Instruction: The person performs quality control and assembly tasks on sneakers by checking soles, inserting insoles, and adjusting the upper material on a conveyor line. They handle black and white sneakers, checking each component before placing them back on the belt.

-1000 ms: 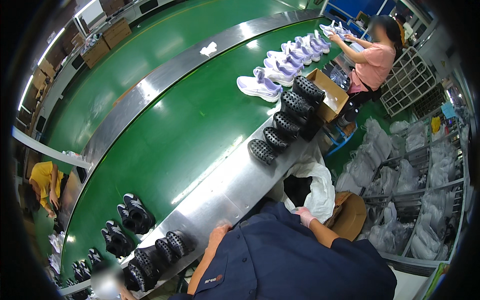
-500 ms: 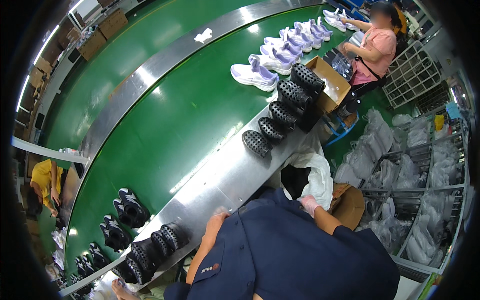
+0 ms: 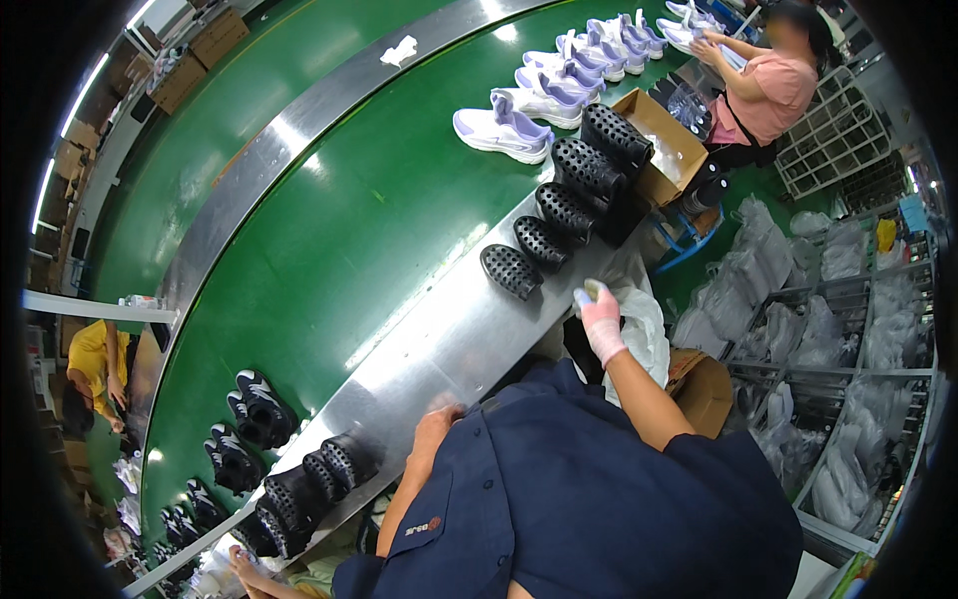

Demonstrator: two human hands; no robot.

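My left hand point(image 3: 436, 424) rests at the near edge of the metal bench point(image 3: 439, 344), close to my dark blue shirt. Its fingers are blurred and partly hidden, so their closure is unclear. My right hand point(image 3: 602, 324), in a thin pale glove, is raised over the mouth of a white plastic bag point(image 3: 647, 334). Its fingers are stretched out with pale, yellowish tips, and no held thing can be made out. Just beyond it stands a row of black perforated shoe-shaped shells point(image 3: 511, 272). More such black shells point(image 3: 344, 459) sit on the bench left of my left hand.
White and lilac sneakers point(image 3: 502, 134) line the green belt point(image 3: 349, 250); dark sneakers point(image 3: 262, 411) stand at its near left. An open carton point(image 3: 671, 150) sits beyond the shells. Right is a wire rack point(image 3: 830, 377) of plastic-wrapped items. Co-workers point(image 3: 763, 90) are at far right and left.
My right hand has risen from the white bag's rim and moved forward toward the black shells. My left hand has barely moved. The far-right co-worker's hands have moved to the shoes.
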